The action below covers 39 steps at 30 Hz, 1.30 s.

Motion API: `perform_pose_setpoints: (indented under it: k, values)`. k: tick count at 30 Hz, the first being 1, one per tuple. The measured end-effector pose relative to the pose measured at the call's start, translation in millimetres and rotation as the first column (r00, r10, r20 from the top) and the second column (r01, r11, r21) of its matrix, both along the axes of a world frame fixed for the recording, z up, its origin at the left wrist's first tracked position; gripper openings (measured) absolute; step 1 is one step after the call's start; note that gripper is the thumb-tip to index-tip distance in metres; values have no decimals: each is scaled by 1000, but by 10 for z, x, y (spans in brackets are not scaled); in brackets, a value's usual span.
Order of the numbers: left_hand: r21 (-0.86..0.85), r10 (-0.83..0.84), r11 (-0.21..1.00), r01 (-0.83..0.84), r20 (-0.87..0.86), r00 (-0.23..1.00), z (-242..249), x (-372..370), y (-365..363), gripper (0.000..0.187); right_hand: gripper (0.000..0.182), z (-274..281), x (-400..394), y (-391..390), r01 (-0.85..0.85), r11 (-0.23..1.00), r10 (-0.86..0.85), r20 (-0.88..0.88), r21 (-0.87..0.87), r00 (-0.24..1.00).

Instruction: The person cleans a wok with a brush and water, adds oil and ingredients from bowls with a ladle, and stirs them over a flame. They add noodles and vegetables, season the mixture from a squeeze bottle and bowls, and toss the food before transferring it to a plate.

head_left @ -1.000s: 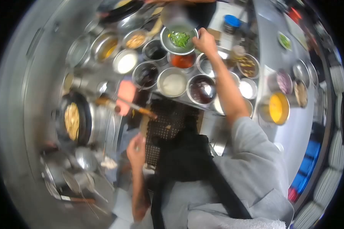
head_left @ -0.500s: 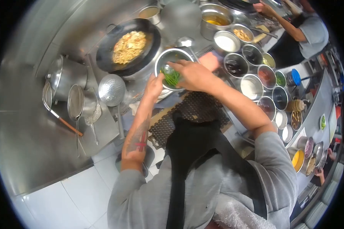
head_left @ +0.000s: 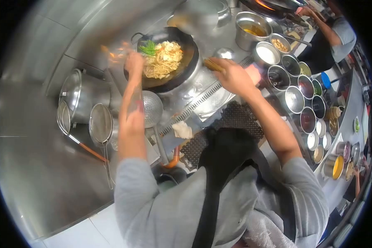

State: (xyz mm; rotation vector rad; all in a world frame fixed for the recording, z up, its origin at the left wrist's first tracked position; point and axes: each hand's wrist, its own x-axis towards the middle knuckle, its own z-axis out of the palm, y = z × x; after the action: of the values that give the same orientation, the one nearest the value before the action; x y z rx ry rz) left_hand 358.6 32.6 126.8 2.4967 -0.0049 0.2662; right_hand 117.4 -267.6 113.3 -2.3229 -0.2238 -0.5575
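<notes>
A black wok holds noodles with egg-like pieces and a small heap of cut greens. My left hand is at the wok's left rim, closed but blurred, so what its fingers hold is hidden. Orange flame shows just beyond it. To the right of the wok, my right hand is closed around a tan, stick-like bundle, its lower part covered by the fingers. A metal ladle bowl lies just behind that hand.
A perforated skimmer, a lidded pot and a strainer stand at left. Several metal containers of ingredients fill the right side. A co-worker's hand is at another wok, top right. A crumpled cloth lies in front.
The greens have gone from the metal bowl into the wok, and both hands have let the bowl go. My left hand moved to the wok's left rim; my right hand took the tan bundle.
</notes>
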Motion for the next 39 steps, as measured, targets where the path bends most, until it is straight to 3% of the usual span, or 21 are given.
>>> perform_pose_setpoints:
  k: [1,4,7,8,9,12,13,15,17,19,21,23,24,25,27,29,30,33,34,36,39]
  values:
    - [408,131,904,-132,30,991,-252,98,223,52,42,-78,-245,-66,44,998,-40,-115,34,993]
    - [386,191,880,-278,248,950,-408,210,554,58,39,-529,-1004,-300,236,970,-198,-370,58,908]
    - [133,335,923,-361,183,924,-335,-107,415,54,50,-1928,-1986,-617,117,981,-190,-607,-157,772]
    - [-31,138,990,-134,226,964,-531,-227,158,54,67,-1878,-2512,-343,-116,839,-408,-757,-531,510]
    - [-177,-48,979,104,296,954,-627,-302,-106,54,83,-3177,-2888,-430,-135,899,-282,-788,-416,548]
    - [-628,-395,727,279,-50,917,-733,-1546,-1430,55,83,-2381,-3176,-670,166,972,33,-802,163,596]
    - [-583,-425,773,250,-183,887,-1049,-1858,-1879,51,81,-2406,-3294,-888,374,864,18,-762,338,647]
    - [-796,-789,451,404,-144,597,-1572,-2780,-2670,52,81,-1440,-3572,-1181,621,507,-76,-687,597,723]
    - [-765,-899,423,485,-288,330,-1268,-3976,-3288,47,61,-777,-3989,-1391,700,309,-244,-658,643,712]
    - [-856,-985,166,490,-126,115,-1634,-4698,-3728,48,50,-646,-4560,-1712,783,429,-462,-635,451,619]
    - [-955,-959,149,255,-202,-199,-991,-5394,-3932,57,42,-1113,-5214,-2277,910,402,-811,-422,103,406]
    - [-935,-968,-19,354,-71,-240,-775,-5666,-4003,59,38,-806,-6062,-2550,982,-46,-916,-400,182,31]
    - [-911,-973,-34,412,-65,-223,-714,-5718,-4038,60,35,-942,-6595,-2805,804,-257,-923,-382,536,-40]
    - [-909,-972,-31,415,-69,-223,-823,-5677,-4074,60,34,-1657,-7494,-3316,918,-393,-915,-118,51,-386]
    - [-819,-964,9,574,-160,-212,-1046,-5516,-4018,56,40,-1217,-8593,-3208,631,-765,-631,-348,129,-694]
    - [-771,-958,123,625,-256,-126,-1209,-5357,-3850,49,60,-1760,-9592,-3382,231,-929,-154,-265,-289,-952]
    - [-750,-948,176,638,-303,-94,-1357,-5232,-3749,48,71,-1815,-9966,-3189,565,-821,-519,-519,83,-679]
    - [-532,-905,305,790,-420,67,-1787,-4846,-3385,48,65,-2090,-10335,-3214,702,-600,-607,-354,-383,-712]
    - [-536,-905,317,783,-417,81,-1945,-4733,-3296,48,57,-2031,-10036,-3296,445,-895,-429,-239,-12,-871]
    - [-415,-842,404,815,-517,154,-2221,-4503,-3005,50,50,-1455,-9037,-2886,600,-786,-607,0,148,-795]
    - [-487,-840,474,734,-500,210,-2090,-4750,-2738,44,31,-1187,-7253,-2420,762,-360,-932,-238,538,-272]
